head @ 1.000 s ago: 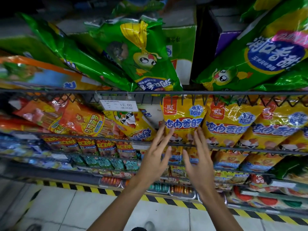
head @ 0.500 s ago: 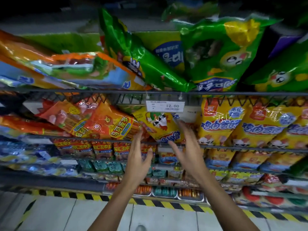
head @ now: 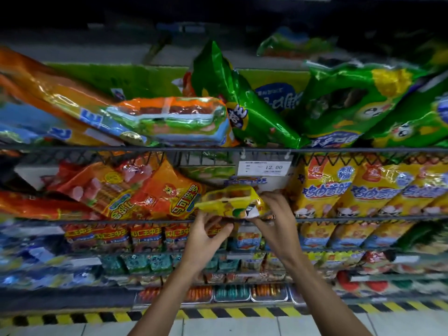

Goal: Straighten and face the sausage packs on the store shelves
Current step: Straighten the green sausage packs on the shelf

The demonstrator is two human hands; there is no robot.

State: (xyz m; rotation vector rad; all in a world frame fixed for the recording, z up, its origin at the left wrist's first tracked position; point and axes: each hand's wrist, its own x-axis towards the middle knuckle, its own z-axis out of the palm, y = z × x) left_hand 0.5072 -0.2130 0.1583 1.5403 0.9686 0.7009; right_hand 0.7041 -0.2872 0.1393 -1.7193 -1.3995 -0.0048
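We are holding a small yellow sausage pack (head: 230, 203) at the front wire rail (head: 121, 221) of the middle shelf, under the price tag (head: 264, 168). Our right hand (head: 275, 221) is curling its fingers over the pack's right end; our left hand (head: 206, 235) is pinching its lower left edge. We judge it best to be turning it upright, label outward, beside the orange packs (head: 167, 192).

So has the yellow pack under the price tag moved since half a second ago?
Yes. The yellow pack has tipped forward and down from below the price tag, held by both hands at the shelf's front wire.
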